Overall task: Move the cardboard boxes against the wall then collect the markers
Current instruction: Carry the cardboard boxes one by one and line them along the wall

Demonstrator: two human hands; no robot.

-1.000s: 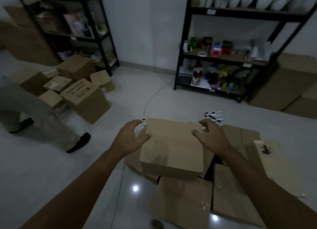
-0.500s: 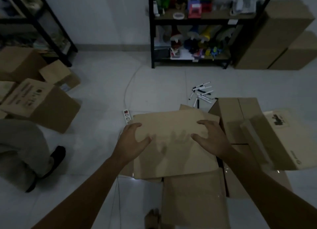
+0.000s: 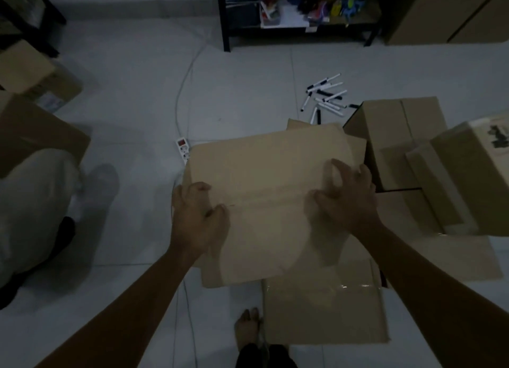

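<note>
Hands grip the top cardboard box (image 3: 264,191): left hand (image 3: 197,220) and right hand (image 3: 347,202) curl over its sides; markers (image 3: 326,98) lie scattered on the floor (image 3: 132,98) beyond.

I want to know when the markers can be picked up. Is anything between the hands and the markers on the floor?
Yes. Both the left hand and right hand are on the cardboard box, which lies between them and the markers on the floor beyond its far edge.

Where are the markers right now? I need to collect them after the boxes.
In the head view, the markers lie scattered on the floor, upper right of centre, just beyond the cardboard box under both hands.
</note>
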